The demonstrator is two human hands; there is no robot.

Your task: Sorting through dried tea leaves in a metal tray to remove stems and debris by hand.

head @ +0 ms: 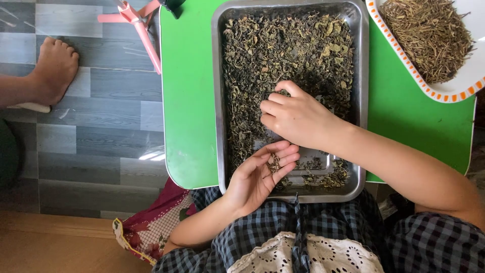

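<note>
The dry, crumbly, dark green leaves (288,50) lie spread in a shiny, flat metal tray (218,101) with low sides, and the tray sits on a bright green table (187,101) right in front of the person. The right hand (295,119) rests palm down on the leaves, its fingers curled in and pinching at them; I cannot tell if it has hold of a bit. The left hand (257,174) is turned palm up over the near edge of the tray, fingers loosely open like a little cup, with a small heap of dry bits (274,163) lying on them. I think those bits could slide off if that hand tips, and fall on the blue checked cloth (262,227) on the lap. The tray hangs a little past the table edge, so a bump might push it down. To the far right, a white plate with an orange dotted rim (454,91) holds thin brown stalks (429,35) and pokes past the table's corner. The floor (101,136) is made of grey boards. Another person's bare foot (53,68) rests on it to the left, near some pink plastic legs (141,25).
</note>
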